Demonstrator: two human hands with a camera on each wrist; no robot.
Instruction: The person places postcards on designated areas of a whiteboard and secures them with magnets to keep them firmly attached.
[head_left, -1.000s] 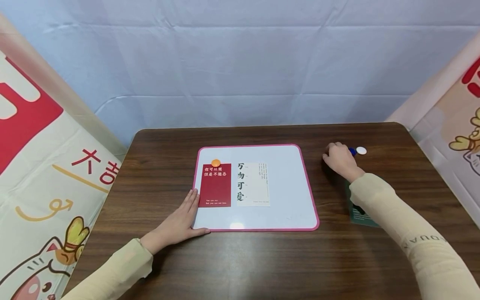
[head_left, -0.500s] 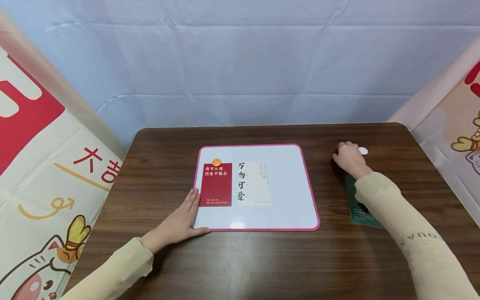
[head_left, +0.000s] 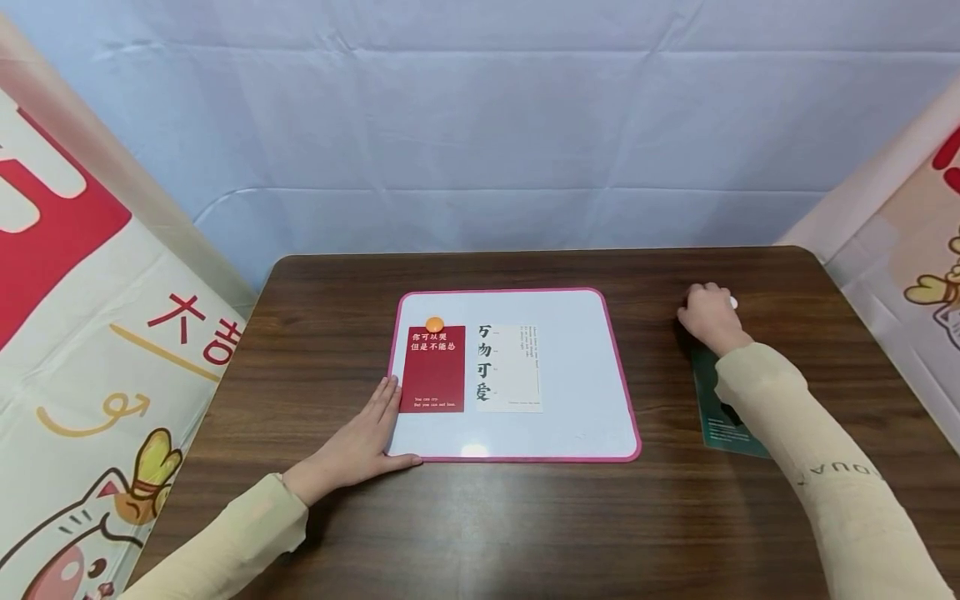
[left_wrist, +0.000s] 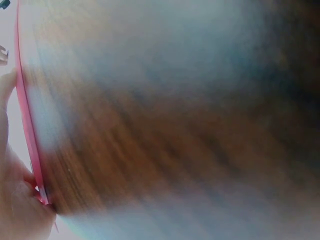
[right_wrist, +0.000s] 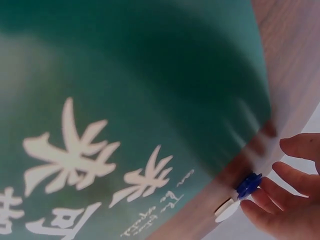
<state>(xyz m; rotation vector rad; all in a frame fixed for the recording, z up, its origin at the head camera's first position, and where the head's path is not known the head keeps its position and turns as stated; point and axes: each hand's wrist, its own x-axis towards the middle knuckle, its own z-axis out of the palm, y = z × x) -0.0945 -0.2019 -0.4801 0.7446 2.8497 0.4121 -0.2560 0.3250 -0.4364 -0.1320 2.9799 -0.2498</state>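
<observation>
Covering the blue disc in the head view, the right hand (head_left: 708, 315) is being held low over the counter (head_left: 540, 525), its fingers parted; no closed grip is being shown. In the right wrist view, the blue disc (right_wrist: 249, 185) is being met at the fingertips, at 10 o'clock from the palm, and is seemingly being touched. Being round, it is offering no long axis. Just beside it, at 7 o'clock in that view, the white disc (right_wrist: 228, 210) is being left unheld. In the head view, the green card (head_left: 712, 408) is being partly hidden by the sleeve (head_left: 817, 467) at 6 o'clock from this hand, its long axis running nearly 12 to 6. Well apart, between 8 and 9 o'clock, the whiteboard (head_left: 581, 367) is being touched at its 7 o'clock corner by the left hand (head_left: 360, 442), its fingers extended and thumb spread. There, the red card (head_left: 433, 375) is being topped by an orange disc (head_left: 434, 324) at 12 o'clock; the white card (head_left: 517, 375) is lying without one at 3 o'clock. By the right hand, clearly the nearer, the blue disc is being most directly faced.
</observation>
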